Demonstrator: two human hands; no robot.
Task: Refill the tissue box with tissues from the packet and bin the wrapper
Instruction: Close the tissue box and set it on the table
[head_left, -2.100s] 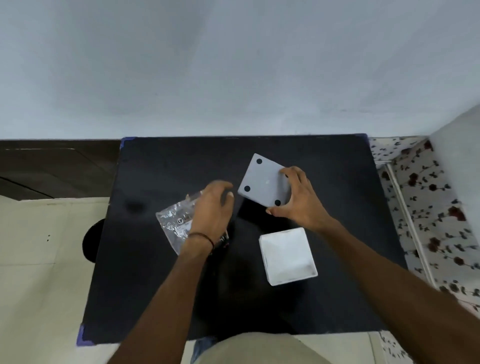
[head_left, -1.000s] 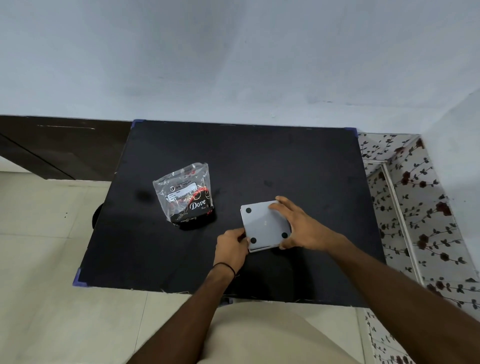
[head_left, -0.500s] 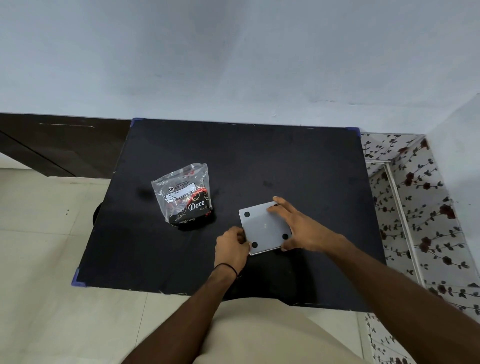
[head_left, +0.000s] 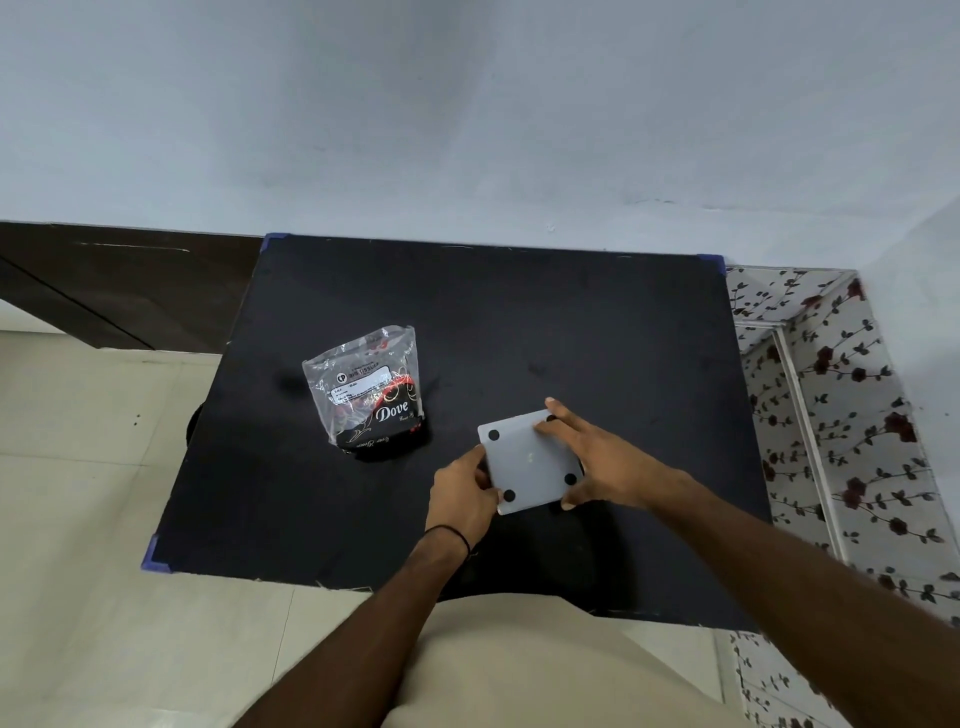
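Observation:
A tissue box (head_left: 527, 465) lies upside down on the black table (head_left: 519, 312), near its front edge. Its grey base with black dots at the corners faces up. My left hand (head_left: 460, 493) grips the box's left edge with curled fingers. My right hand (head_left: 608, 462) holds the right side, with fingers over the base's far corner and the thumb at the near corner. The tissue packet (head_left: 369, 392), clear plastic with "Dove" printed on it, lies apart to the left.
A pale wall stands directly behind the table. A floral-patterned surface (head_left: 852, 415) borders the table on the right. Tiled floor (head_left: 88, 467) and a dark wooden panel (head_left: 119, 280) lie to the left.
Two seconds ago my right hand held the grey base apart from the open white box. Now the base sits on the box and both hands hold it. The box has turned slightly.

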